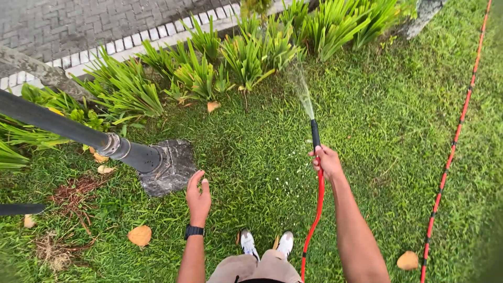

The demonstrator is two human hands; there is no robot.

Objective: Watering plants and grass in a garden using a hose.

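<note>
My right hand (327, 161) grips a red garden hose (318, 205) just behind its black nozzle (315, 133). A thin spray of water (302, 89) leaves the nozzle toward the leafy green plants (246, 52) along the lawn's far edge. The hose hangs down past my right leg toward the bottom of the view. My left hand (198, 195) hovers over the grass with fingers loosely curled and holds nothing; a black watch (193, 231) sits on that wrist. My white shoes (266, 243) stand on the grass.
A dark metal pole (78, 133) slants from the left to a stone base (168, 166) in the grass. More red hose (455, 141) runs along the right side. Dry leaves (140, 235) lie about. A brick pavement (68, 23) with white kerb lies beyond the plants.
</note>
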